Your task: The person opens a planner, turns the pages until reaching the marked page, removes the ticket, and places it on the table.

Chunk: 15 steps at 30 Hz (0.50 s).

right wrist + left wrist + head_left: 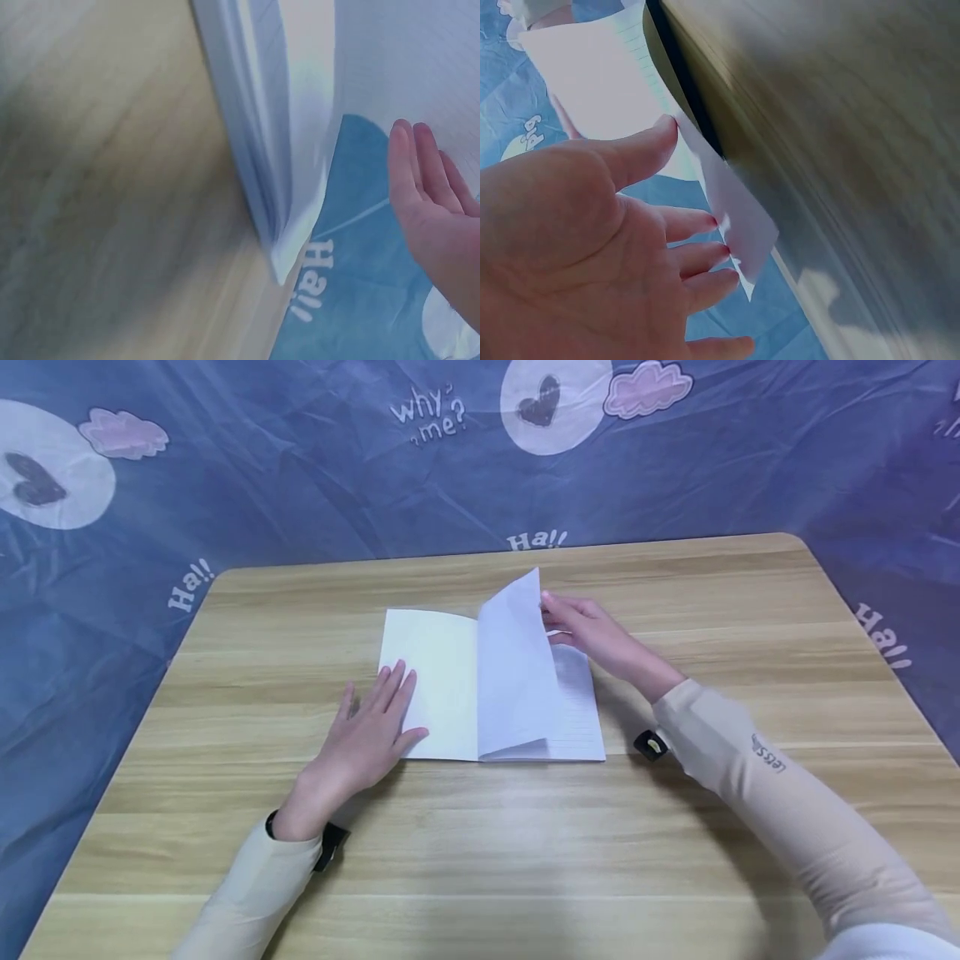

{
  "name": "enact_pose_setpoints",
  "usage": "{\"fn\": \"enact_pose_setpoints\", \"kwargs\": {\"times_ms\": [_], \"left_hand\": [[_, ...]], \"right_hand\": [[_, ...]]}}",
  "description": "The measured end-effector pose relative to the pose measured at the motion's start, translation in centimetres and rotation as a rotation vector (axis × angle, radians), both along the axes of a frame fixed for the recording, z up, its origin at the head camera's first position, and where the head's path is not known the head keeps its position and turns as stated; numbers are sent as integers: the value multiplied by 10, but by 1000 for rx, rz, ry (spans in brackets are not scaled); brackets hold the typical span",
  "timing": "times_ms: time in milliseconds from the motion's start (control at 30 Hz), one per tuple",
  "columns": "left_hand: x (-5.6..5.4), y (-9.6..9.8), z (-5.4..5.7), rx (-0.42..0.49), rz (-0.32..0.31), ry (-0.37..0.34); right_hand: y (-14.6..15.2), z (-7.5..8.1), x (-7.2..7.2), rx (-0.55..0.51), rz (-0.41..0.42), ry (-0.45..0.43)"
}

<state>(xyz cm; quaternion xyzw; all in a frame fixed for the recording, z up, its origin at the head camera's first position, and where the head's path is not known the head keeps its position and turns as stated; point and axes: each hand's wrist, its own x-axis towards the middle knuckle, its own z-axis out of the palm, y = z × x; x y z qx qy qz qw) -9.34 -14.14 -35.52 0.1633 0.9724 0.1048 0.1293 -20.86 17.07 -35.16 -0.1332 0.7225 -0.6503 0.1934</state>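
Observation:
A notebook (435, 693) with lined pages lies open on the wooden table. My left hand (366, 739) rests on the lower part of its plain left page, fingers extended. In the left wrist view, the left hand (592, 247) has its thumb and fingertips along the paper's edge. One white sheet (516, 668) stands raised from the right half, partly covering the lined page (581, 702) beneath. My right hand (596, 631) touches the raised sheet's outer edge, and the sheet hides some fingertips. In the right wrist view, straight fingers (420, 165) lie against the paper.
The wooden table (480, 843) extends around the notebook on all sides. Behind it hangs a blue cloth (315, 468) with printed clouds, hearts and words. Each wrist carries a small black device, such as the camera (650, 745) beside the right sleeve.

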Motion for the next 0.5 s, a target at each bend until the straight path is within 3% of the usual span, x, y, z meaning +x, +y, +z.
{"fn": "enact_pose_setpoints", "kwargs": {"times_ms": [267, 367, 500], "left_hand": [[-3, -7, 6, -39, 13, 3], [-4, -10, 7, -46, 17, 8], [-4, -13, 10, -39, 28, 3]], "right_hand": [[-18, 0, 12, -42, 190, 129], [-26, -1, 17, 30, 251, 216], [-35, -3, 26, 217, 304, 349]]}}
